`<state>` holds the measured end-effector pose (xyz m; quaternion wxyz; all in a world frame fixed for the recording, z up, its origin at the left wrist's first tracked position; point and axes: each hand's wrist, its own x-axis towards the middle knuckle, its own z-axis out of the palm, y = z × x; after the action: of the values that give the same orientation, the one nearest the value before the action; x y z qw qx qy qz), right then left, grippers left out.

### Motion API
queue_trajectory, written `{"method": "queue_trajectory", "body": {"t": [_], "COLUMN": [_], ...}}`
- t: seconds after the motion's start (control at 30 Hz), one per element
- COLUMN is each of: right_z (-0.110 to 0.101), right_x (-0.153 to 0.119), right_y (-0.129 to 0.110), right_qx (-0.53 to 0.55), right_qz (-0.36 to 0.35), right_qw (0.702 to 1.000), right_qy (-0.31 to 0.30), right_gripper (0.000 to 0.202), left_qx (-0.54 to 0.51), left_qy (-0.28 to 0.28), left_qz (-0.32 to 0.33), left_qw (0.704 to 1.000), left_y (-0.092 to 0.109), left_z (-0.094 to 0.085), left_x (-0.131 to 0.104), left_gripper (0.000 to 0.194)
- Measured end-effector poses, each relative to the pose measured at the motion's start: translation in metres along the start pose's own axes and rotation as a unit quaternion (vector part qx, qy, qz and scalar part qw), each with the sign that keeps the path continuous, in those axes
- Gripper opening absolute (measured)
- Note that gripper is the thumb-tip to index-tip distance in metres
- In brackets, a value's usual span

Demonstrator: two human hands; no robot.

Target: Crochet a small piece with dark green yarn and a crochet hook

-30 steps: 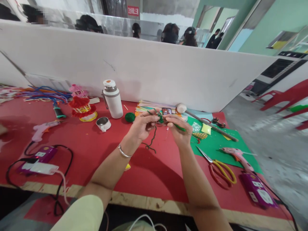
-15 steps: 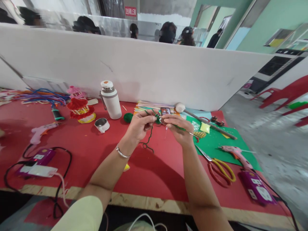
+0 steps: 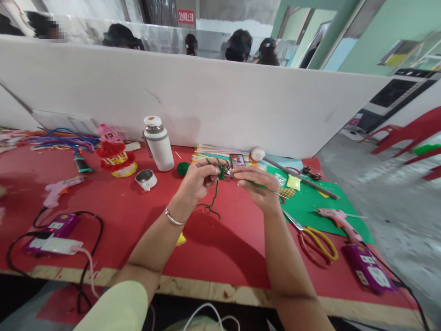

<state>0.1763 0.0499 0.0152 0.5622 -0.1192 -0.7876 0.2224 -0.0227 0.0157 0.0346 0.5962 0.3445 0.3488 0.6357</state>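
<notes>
At the centre of the frame, the left hand [image 3: 200, 180] has its thumb and fingertips pinched on a small green yarn piece [image 3: 222, 173], with green strands lying over its raised fingers, while the right hand [image 3: 260, 186] is closed around a slim tool [image 3: 257, 185] with a green grip, its tip meeting the yarn. The step in hand looks like working that tip through the yarn's loops. To do it well, I would pinch close beside the loop being worked, let the strand run over the left fingers with light, even tension, and turn the tool gently so its tip does not split the fibres. The loose yarn tail [image 3: 214, 202] hanging below the piece is best left clear of the tip, and the yarn ball [image 3: 183, 168], left of centre, should be free to unroll. The loops themselves are too small to count, and the tool's tip is hard to make out, so I cannot tell whether it is hooked. The fingers of both 2 hands partly cover the work. A yellow item [image 3: 181, 238] at lower centre is partly hidden by the left forearm, and a thin pale thing [image 3: 237, 191] below the right fingers is too faint to identify.
</notes>
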Motion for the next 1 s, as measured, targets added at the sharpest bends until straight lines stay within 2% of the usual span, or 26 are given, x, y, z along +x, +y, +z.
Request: {"method": "queue_trajectory", "body": {"t": [0.17,0.57,0.8,1.0], "right_z": [-0.0015,0.0006,0.0001,-0.0004], "right_x": [0.0028,0.0037,0.003,0.0026], "right_y": [-0.006,-0.007,-0.0056,-0.0084], "right_qx": [0.001,0.012,0.001,-0.024], "right_qz": [0.015,0.006,-0.001,0.005], "right_qw": [1.0,0.999,1.0,1.0], "right_qy": [0.01,0.031,0.022,0.008], "right_gripper": [0.012,0.015,0.017,0.02], "left_qx": [0.002,0.013,0.013,0.018], "left_qy": [-0.01,-0.027,-0.013,0.003], "left_qz": [-0.015,0.026,0.028,0.005], "left_qw": [1.0,0.999,0.999,1.0], "left_y": [0.002,-0.0002,-0.0004,0.0021], "left_z": [0.0019,0.0009,0.001,0.0006], "left_x": [-0.0025,-0.0023,-0.0029,-0.0025], "left_gripper": [0.023,0.027,0.025,0.024]}}
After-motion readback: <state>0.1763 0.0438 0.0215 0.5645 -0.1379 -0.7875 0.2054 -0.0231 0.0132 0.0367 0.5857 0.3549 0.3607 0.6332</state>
